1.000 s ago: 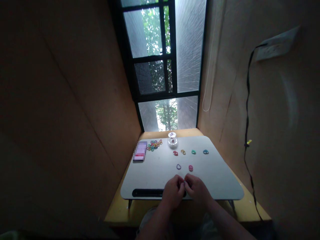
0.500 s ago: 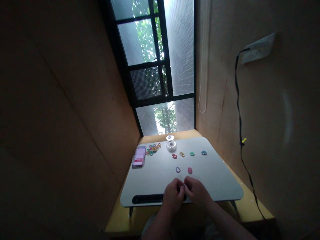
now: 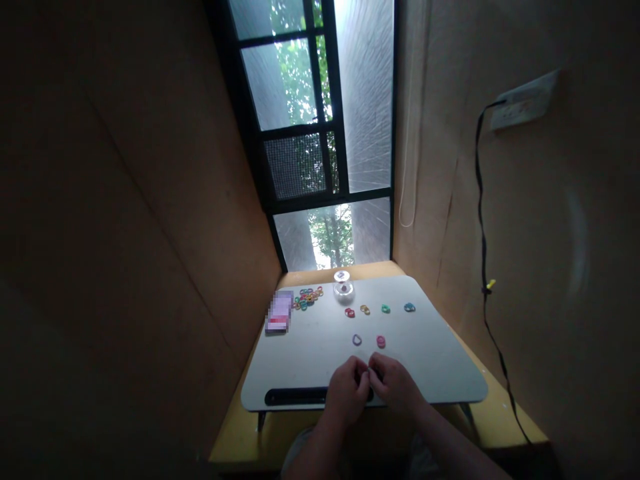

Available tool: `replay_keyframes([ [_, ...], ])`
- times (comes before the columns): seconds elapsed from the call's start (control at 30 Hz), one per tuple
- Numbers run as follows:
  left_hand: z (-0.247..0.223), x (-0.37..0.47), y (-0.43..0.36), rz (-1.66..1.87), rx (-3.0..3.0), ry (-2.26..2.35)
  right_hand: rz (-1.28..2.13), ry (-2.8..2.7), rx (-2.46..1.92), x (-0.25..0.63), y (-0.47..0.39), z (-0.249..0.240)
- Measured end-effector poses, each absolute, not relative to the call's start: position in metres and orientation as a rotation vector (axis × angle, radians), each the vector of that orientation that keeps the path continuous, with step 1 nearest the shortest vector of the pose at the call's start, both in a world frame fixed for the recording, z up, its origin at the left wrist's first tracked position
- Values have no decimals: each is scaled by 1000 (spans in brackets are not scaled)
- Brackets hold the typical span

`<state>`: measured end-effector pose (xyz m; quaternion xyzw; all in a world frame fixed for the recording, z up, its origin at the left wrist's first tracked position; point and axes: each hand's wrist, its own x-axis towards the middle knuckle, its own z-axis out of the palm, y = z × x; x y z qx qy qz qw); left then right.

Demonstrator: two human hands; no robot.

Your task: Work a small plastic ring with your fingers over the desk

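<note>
My left hand (image 3: 349,385) and my right hand (image 3: 393,382) meet above the front edge of the white lap table (image 3: 300,360). Both are closed, fingertips pinched together, and whatever sits between them is too small or hidden to name. Just beyond the fingers lie a purple ring-like band (image 3: 357,340) and a pink one (image 3: 381,341). Farther back, small clusters of bands run in a row: red (image 3: 349,312), yellow (image 3: 365,309), green (image 3: 385,309) and blue (image 3: 409,307).
A mixed pile of coloured bands (image 3: 307,298) lies at the back left beside a phone (image 3: 279,312). Near the back edge stands a clear round container (image 3: 343,290). A black slot (image 3: 295,397) lines the table's front. A black cable (image 3: 483,233) hangs down the right wall.
The view has shifted very slightly. Both hands keep the same pinched pose in the same place, and the bands on the table have not moved.
</note>
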<state>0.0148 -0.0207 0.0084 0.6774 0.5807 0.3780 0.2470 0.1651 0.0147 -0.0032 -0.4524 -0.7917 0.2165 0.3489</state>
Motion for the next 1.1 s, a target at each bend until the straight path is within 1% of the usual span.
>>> replay_keyframes([
  [0.33,6,14,-20,1030,1841,1590,527,-2071,-1171,165,15,-4],
  [1.1,7,15,-21,1030,1858,1576,563,-2057,-1186,165,15,-6],
])
